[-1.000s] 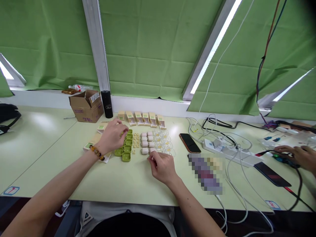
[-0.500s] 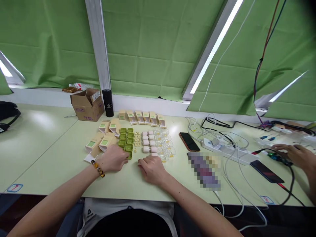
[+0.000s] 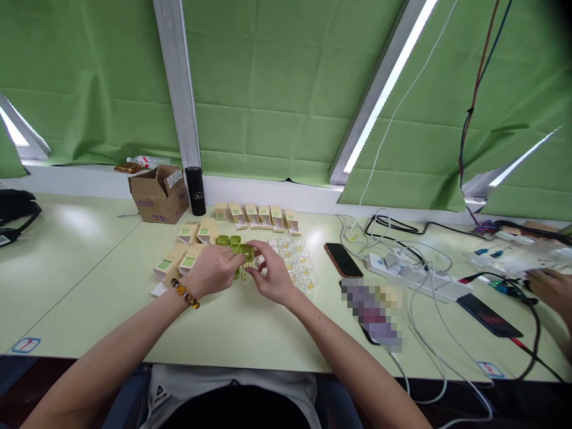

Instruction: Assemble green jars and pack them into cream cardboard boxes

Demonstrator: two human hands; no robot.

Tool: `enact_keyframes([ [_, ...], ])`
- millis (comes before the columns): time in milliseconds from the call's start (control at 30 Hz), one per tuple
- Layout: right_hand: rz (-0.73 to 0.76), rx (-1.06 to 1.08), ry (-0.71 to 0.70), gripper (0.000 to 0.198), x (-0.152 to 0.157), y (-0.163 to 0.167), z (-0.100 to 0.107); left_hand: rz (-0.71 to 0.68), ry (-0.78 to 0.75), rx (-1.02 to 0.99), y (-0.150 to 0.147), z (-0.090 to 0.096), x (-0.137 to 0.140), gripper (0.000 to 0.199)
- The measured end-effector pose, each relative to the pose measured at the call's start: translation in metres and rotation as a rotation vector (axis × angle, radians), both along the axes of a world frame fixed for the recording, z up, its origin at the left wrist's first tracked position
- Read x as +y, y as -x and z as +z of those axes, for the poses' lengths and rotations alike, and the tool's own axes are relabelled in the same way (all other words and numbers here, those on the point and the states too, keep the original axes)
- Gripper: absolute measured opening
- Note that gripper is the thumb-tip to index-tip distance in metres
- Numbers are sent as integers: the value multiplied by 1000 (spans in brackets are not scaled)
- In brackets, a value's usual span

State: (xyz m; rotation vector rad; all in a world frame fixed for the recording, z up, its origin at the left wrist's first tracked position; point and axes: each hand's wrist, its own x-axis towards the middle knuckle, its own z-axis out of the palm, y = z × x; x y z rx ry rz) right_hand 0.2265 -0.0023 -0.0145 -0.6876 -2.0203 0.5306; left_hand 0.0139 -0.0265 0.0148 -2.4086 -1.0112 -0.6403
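Pale tabletop [image 3: 223, 339], green tray [image 3: 247, 253] (squarish, hollow)

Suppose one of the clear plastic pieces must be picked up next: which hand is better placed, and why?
Probably the right. The right hand is beside the clear plastic pieces; the left hand is farther off, at a green container. The right is there too, so it may need freeing first.

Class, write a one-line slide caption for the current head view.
Left hand and right hand meet at a green case, between cream cartons and clear plastic pieces.
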Motion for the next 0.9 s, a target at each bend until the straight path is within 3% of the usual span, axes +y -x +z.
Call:
enact_keyframes([
  [167,66,322,207,40,6,12,-13,-123,-140,-201,-1,-11,2,19],
  [300,158,513,375,53,-1,14,-22,-175,-214,-365,7,-28,1,31],
  [433,182,573,434,55,-7,16,-27,-181,-267,-350,12,-37,4,45],
  [600,162,573,493,37,-6,18,-33,-166,-183,-318,7,-38,1,50],
  [767,170,638,653,44,-2,18,-33,-130,-82,-369,-3,-38,-5,46],
  [900,277,631,626,46,-5,15,-31,-65,21,-493,-8,-44,-6,46],
])
